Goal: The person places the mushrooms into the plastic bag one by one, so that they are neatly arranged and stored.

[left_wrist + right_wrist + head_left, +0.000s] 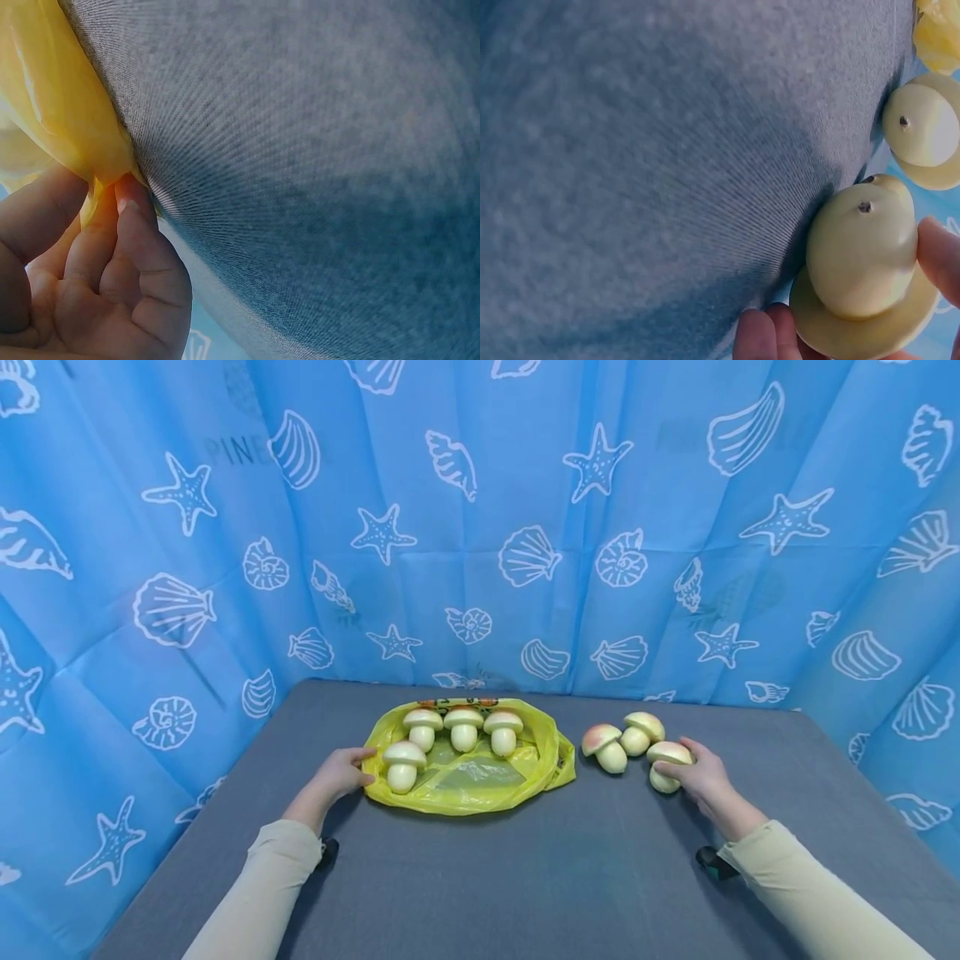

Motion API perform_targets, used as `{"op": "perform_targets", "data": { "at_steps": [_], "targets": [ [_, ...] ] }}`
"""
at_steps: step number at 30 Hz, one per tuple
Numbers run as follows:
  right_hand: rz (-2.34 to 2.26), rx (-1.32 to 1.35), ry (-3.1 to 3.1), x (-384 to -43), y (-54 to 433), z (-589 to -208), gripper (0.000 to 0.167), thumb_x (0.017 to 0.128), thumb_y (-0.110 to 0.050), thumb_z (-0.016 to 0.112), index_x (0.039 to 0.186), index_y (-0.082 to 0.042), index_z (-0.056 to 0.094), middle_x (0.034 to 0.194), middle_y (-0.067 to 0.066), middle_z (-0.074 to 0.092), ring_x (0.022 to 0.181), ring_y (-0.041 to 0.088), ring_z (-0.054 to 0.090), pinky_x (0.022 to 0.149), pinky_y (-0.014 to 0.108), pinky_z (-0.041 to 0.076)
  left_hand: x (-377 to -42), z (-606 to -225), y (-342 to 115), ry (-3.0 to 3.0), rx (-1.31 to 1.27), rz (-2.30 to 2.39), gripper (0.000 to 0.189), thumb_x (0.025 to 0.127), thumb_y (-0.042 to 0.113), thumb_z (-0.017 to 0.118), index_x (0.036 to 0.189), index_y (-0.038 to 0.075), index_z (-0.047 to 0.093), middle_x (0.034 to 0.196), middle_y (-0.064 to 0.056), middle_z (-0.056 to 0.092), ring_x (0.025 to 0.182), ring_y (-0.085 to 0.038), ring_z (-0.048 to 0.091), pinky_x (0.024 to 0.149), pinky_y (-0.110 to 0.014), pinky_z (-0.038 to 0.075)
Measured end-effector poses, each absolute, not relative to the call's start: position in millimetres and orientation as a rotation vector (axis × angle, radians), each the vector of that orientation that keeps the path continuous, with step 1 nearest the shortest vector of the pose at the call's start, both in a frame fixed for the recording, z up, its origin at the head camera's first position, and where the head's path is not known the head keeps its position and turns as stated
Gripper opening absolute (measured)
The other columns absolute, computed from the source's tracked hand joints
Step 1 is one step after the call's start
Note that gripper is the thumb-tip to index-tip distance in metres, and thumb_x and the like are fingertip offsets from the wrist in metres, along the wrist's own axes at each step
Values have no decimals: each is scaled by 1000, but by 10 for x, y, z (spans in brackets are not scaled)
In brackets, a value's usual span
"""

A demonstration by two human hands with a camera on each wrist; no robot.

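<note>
Head view: grey table [480, 885], blue shell-print curtain [465, 510] on the far side. Left hand [337, 778] at the left end of a yellow bag [461, 805], whose long axis runs left to right. Four bagged mushrooms [464, 740] in it, caps far, stems near. Right hand [709, 782], well right of the bag, has thumb and fingers about the held mushroom [663, 782]: cap far, stem near, long axis roughly near to far. It sits left of the palm; two loose mushrooms [612, 758] lie farther left, the leftmost with its stem pointing near and right. Left wrist view: thumb and fingertips together, clamped on a fold of yellow plastic, most of the bag beyond them. Right wrist view: held mushroom between digits on opposite sides; dark-spotted stem end faces the lens, cap behind.
</note>
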State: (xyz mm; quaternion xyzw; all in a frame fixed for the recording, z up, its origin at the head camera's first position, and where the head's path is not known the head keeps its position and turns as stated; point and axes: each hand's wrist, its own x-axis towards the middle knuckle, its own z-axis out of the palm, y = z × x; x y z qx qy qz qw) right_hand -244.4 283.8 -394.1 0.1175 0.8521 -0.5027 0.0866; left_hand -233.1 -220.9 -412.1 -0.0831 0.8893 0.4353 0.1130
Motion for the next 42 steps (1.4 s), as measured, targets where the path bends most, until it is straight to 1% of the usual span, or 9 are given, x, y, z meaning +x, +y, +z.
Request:
{"op": "perform_targets", "data": {
  "at_steps": [5,10,16,20,23,25,30,36,42],
  "targets": [
    [-1460,344,2558,-2452,2844,-3936,83,95,-16,59,150,11,2,152,38,6,136,51,23,101,59,36,-2345,-4125,-2208,2612,-253,1277,52,93,-9,56,142,-9,41,146,-32,36,134,-45,35,101,-49,43],
    [-1448,395,2573,-2452,2850,-3917,82,93,-12,61,150,11,6,150,39,11,130,52,31,90,57,46,-2348,-4129,-2211,2607,-254,1282,52,93,-10,56,142,-10,41,146,-32,36,134,-45,35,102,-49,42],
    [-1497,439,2521,-2428,2883,-3877,84,93,-11,62,149,12,4,148,41,11,123,50,39,74,40,56,-2356,-4134,-2219,2610,-216,1284,51,93,-10,56,142,-11,40,145,-33,36,133,-46,36,101,-49,43],
    [-1527,462,2470,-2397,2903,-3849,87,92,-15,63,150,12,3,147,41,13,97,32,57,66,31,57,-2360,-4144,-2218,2607,-220,1294,51,93,-10,56,142,-11,40,145,-33,36,133,-46,35,101,-49,43],
    [-1573,481,2424,-2366,2892,-3810,89,92,-16,64,150,11,2,146,41,15,75,13,58,65,29,57,-2352,-4136,-2214,2608,-228,1292,51,93,-10,56,142,-10,40,145,-33,36,133,-46,35,101,-50,43],
    [-1614,482,2390,-2340,2872,-3777,88,93,-15,63,151,10,1,145,41,17,70,10,58,66,30,58,-2344,-4126,-2213,2610,-229,1287,52,93,-9,56,142,-9,41,145,-33,36,132,-46,36,100,-50,43],
    [-1729,477,2284,-2286,2819,-3714,90,94,-15,62,152,6,-3,139,39,25,84,22,57,71,39,59,-2336,-4118,-2213,2603,-240,1288,51,93,-9,56,142,-9,41,145,-33,37,133,-46,36,100,-49,43],
    [-1794,470,2234,-2255,2743,-3655,93,93,-17,63,153,3,-6,139,38,24,100,32,52,79,44,57,-2348,-4136,-2223,2597,-249,1292,52,93,-9,55,143,-8,40,146,-32,35,134,-45,34,102,-49,42],
    [-1843,421,2176,-2229,2693,-3613,93,94,-14,63,151,7,-7,137,35,27,97,25,53,85,47,54,-2355,-4138,-2226,2598,-252,1284,52,93,-9,55,143,-8,40,147,-31,34,135,-45,32,103,-49,41]
  ]
}}
